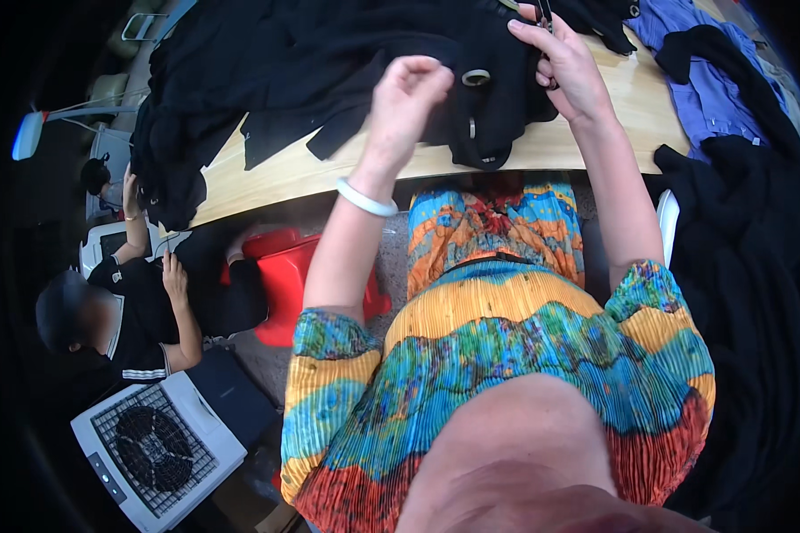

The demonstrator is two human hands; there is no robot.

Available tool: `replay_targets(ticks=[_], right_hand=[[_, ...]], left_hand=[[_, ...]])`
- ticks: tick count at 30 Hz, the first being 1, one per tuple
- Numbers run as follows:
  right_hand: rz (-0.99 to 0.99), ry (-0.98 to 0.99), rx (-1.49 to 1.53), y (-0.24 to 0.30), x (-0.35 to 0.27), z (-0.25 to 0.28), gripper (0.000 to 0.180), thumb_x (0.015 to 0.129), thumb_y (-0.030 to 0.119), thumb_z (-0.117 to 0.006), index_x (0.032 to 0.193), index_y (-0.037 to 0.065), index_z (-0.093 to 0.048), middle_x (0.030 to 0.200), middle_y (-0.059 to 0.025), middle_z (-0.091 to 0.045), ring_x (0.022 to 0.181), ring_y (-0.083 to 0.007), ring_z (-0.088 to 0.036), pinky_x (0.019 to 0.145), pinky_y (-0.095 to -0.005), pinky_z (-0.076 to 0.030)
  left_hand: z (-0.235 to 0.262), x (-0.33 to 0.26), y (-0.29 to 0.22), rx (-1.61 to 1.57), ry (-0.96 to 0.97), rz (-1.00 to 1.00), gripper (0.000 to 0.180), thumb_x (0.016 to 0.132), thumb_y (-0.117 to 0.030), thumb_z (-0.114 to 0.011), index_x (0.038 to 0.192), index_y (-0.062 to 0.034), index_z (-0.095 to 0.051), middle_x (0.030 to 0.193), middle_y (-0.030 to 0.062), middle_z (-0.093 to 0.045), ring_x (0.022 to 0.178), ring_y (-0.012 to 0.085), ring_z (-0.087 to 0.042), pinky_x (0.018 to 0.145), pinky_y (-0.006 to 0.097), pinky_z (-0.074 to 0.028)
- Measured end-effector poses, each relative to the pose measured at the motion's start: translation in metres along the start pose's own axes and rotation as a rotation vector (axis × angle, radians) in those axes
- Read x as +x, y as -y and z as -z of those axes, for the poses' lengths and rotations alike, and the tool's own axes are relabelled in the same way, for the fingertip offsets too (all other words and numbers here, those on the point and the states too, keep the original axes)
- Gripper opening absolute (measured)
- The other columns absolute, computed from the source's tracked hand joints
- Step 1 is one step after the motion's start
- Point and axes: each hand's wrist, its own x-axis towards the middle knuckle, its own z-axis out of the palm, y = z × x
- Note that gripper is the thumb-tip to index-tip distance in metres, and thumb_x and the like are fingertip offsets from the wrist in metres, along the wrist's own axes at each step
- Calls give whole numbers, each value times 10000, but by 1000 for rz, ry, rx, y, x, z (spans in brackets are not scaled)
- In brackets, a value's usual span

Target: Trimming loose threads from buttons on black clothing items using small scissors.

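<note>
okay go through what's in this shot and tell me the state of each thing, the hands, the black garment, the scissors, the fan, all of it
left hand: raised over the black garment, fingers pinched together.
right hand: gripping small scissors, blades mostly hidden.
black garment: rumpled across the wooden table, one edge hanging over the front.
white bangle: on the left wrist.
blue garment: heaped at the table's right end.
floor fan: lying grille up; running or not, cannot tell.
red stool: on the floor.

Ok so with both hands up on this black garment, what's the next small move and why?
Probably bring the small scissors in the right hand toward the spot the left hand pinches on the black garment; the blades sit apart from that pinch.
</note>
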Motion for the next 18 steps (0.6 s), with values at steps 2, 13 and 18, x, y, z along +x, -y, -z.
replay_targets(ticks=[2,13,18], right_hand=[[-17,16,12,-1,2,0,396,765,200,-622,1104,62,-470,705,70,-467,428,29,-279,381,-145,-195],[251,38,-228,-23,5,16,407,765,151,-624,1113,25,-453,819,7,-561,513,16,-378,473,-134,-306],[353,288,-234,-34,-10,7,431,715,123,-670,1097,48,-484,912,-16,-601,514,10,-325,495,-136,-319]], left_hand=[[-13,-10,8,-106,51,-11,335,745,-11,-615,1044,15,-464,934,58,-555,831,90,-532,759,206,-436],[0,-17,-39,-517,208,92,308,803,11,-459,1110,-2,-432,971,103,-571,888,145,-559,806,248,-452],[-2,-18,-29,-521,181,107,302,808,6,-456,1109,-5,-429,971,106,-570,879,147,-557,797,243,-444]])
